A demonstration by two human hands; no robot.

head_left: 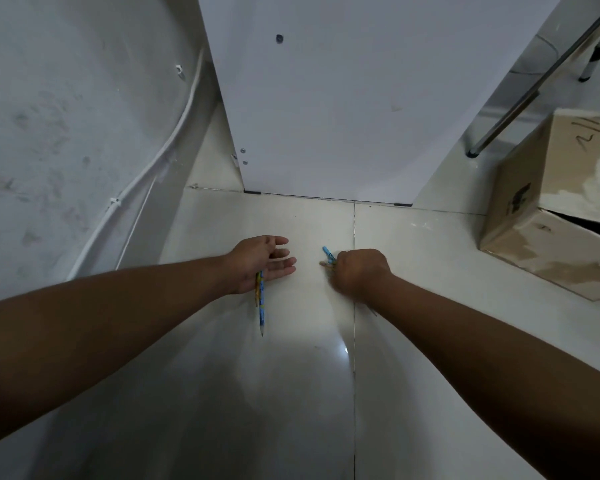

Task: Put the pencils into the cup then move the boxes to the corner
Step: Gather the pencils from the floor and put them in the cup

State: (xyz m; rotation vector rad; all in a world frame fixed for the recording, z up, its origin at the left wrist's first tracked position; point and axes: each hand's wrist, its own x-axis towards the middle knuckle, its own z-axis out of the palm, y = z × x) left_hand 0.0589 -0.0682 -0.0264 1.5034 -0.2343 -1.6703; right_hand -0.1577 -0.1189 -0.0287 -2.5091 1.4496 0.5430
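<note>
The right hand point(357, 271) is closing into a fist around a small bundle of pencils point(328, 258), their blue ends poking out past the knuckles. The left hand point(262, 263) is spreading open-fingered over the floor tiles point(430, 341), though at least 2 blue-patterned pencils point(261, 306) are hanging from under its palm. Pencils are light, stiff and prone to rolling, so gripping mid-shaft looks safest. No cup is showing. 1 cardboard box point(551, 209) is sitting well right, flap gaping, contents unseen.

Glossy floor tiles point(430, 341) are reflecting light; at two o'clock a matt cardboard box point(548, 216) is showing scuffed, peeling paper beside shiny metal legs point(510, 112).
</note>
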